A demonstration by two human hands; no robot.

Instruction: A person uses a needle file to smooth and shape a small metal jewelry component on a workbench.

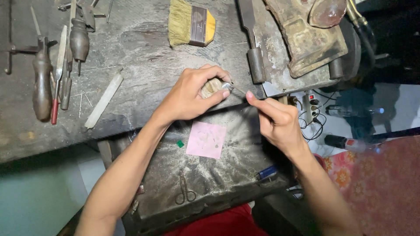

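1. Counts: 2 bare hands at work, 1 small metal piece between them, 1 thin tool, 1 pink paper square (206,139), 1 small green bit (180,143), 1 pair of small scissors (185,189), 1 brush with a yellow handle (191,27), 1 long pale stick (104,100), and at least 4 handled tools in a cluster (57,70) at the far left of the bench.

2. The left hand (192,94) is curled tightly around a rounded, tan wooden grip (211,87); the fingers wrap over its top and the thumb presses beneath.

3. At the grip's right end sits the small metal piece (226,86), pale and shiny, just above the front edge of the bench (144,52). Its exact shape is too small to make out.

4. The right hand (275,120) pinches the thin tool (239,90) between thumb and forefinger, closed narrowly on it; the tool's tip meets the metal piece.

5. Below the hands lies a dusty dark tray (236,166), bearing the pink paper square, the green bit just left of it, and the scissors nearer the person.

6. A blue cylindrical object (267,172) rests at the tray's right edge, near the right wrist.

7. A worn, rusty machine (302,39) stands on the bench behind the right hand; a power strip (311,107) with cables shows below it.
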